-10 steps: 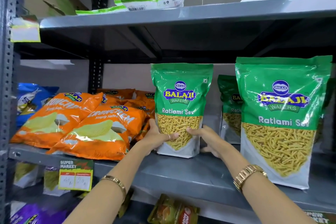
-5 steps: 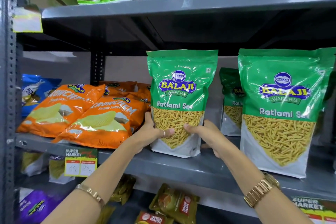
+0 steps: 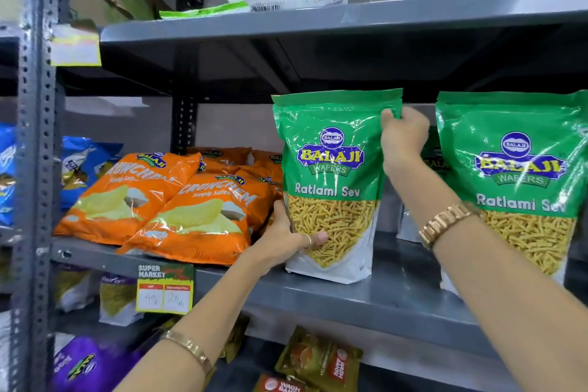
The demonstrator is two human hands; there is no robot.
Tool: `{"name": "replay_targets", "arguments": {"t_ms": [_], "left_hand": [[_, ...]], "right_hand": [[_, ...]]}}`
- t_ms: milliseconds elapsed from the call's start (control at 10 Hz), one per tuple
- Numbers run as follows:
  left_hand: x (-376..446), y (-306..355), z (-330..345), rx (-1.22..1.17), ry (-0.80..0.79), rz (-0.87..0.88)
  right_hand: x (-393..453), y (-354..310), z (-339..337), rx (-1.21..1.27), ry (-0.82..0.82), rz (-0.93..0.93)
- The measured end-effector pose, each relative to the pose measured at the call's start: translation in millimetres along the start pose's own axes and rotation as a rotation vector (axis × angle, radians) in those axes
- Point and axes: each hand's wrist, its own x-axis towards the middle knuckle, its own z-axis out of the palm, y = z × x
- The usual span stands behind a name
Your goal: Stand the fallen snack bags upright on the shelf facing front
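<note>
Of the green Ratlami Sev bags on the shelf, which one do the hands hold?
The middle Ratlami Sev bag: left hand at its lower edge, right hand at its top corner. The right bag stands untouched.

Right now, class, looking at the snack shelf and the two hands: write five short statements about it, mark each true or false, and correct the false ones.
1. The left hand grips the lower left side of the middle sev bag. True.
2. The right hand rests flat on the shelf. False: it pinches the bag's upper right edge.
3. The middle sev bag stands upright with its front facing out. True.
4. The orange chip bags stand upright. False: they lie tilted back, overlapping each other.
5. The other sev bag, at the right, lies flat on its face. False: it stands upright, label facing front.
</note>
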Motion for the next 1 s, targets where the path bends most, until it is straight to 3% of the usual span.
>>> {"name": "replay_targets", "arguments": {"t_ms": [200,700,800,900,1000], "left_hand": [[0.4,2.8,-0.3,0.083,-0.013,-0.010],[-9.6,13.3,2.2,0.037,-0.013,-0.085],[-20.0,22.8,13.8,-0.093,0.178,0.056],[-32.5,40.1,41.2,0.076,0.457,0.348],[-40.5,56.4,74.3,0.293,0.549,0.512]], "right_hand": [[11.0,0.9,3.4,0.005,0.017,0.065],[-19.5,4.5,-28.3,0.002,0.035,-0.168],[-31.0,6.3,-44.4,-0.035,0.022,-0.254],[-38.5,13.5,-68.2,-0.103,-0.002,-0.398],[-46.8,25.0,-95.4,-0.249,-0.037,-0.547]]}}
